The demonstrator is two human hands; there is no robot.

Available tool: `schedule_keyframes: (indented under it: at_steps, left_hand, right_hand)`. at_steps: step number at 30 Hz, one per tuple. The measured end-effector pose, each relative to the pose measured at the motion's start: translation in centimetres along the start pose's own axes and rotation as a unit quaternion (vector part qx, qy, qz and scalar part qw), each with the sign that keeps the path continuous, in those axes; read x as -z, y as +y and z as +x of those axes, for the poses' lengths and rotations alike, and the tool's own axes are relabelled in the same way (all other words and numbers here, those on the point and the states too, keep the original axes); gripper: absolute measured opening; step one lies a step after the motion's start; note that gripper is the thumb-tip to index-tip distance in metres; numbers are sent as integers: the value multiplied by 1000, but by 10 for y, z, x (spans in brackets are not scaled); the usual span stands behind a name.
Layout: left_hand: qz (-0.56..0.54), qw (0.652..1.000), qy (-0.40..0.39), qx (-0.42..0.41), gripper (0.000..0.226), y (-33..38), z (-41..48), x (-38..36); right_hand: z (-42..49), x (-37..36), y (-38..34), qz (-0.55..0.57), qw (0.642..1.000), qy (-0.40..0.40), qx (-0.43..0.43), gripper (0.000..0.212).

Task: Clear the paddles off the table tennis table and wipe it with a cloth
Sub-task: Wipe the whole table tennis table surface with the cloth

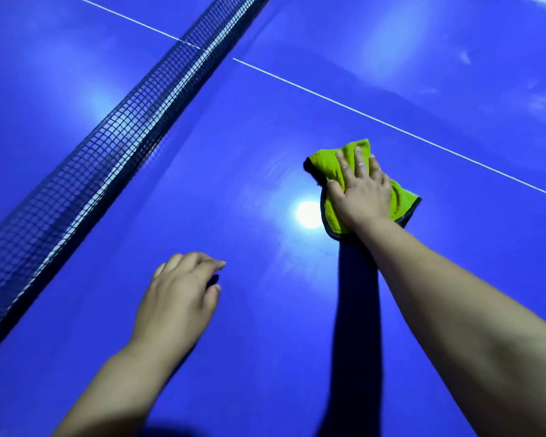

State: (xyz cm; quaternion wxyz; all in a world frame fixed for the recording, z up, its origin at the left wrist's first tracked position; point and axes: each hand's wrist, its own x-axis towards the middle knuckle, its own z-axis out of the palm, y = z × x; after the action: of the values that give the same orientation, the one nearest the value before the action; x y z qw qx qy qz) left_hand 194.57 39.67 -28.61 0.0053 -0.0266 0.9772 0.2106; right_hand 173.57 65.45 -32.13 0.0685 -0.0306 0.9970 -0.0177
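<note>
A lime-green cloth [331, 211] with a dark edge lies folded on the blue table tennis table [234, 357], right of centre. My right hand [361, 192] presses flat on the cloth with straight, spread fingers and wears a ring. My left hand [178, 294] rests lower left on the bare table top, fingers loosely bent and holding nothing. No paddles are in view.
The black net [108, 146] runs diagonally from the lower left to the top centre. A white centre line [391, 124] crosses the table beyond the cloth. A bright lamp reflection [308, 214] shines just left of the cloth.
</note>
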Motion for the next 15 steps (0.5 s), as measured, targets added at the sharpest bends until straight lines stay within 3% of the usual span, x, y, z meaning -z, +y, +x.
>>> schedule_keyframes:
  at_steps: [15]
  left_hand:
    - [13, 999, -16, 33, 37, -40, -183, 45]
  right_hand:
    - [-280, -39, -123, 0, 985, -59, 161, 72]
